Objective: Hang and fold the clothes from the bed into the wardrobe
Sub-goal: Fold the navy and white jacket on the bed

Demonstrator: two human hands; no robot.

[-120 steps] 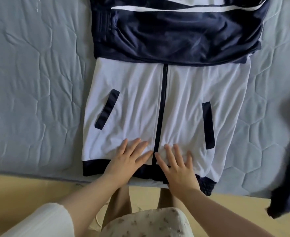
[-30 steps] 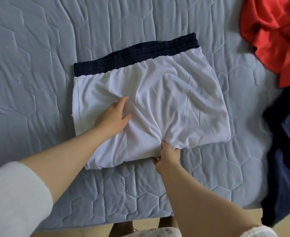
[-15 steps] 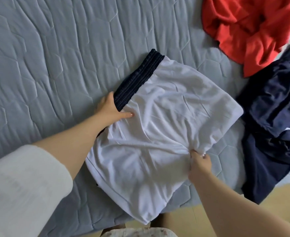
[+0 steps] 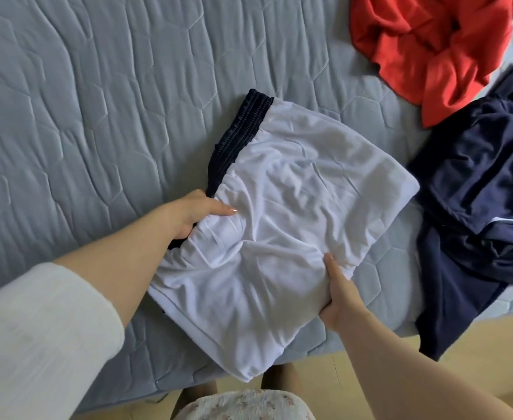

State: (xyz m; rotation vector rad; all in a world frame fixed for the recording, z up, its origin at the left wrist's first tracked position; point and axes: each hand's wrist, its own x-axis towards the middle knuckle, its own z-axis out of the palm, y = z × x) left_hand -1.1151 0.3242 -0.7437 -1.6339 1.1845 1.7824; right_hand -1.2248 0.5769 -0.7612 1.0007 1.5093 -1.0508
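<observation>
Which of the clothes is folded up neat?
The white jacket, gripped by the left hand and right hand. The red garment and the navy garment lie crumpled.

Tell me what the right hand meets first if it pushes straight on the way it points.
The folded white garment with the navy ribbed hem, whose edge the right hand grips. Farther along that line, the left hand probably lies next, though depth is unclear.

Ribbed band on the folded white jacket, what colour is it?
The band is dark navy, running along one edge of the white jacket; the head view shows it clearly.
</observation>
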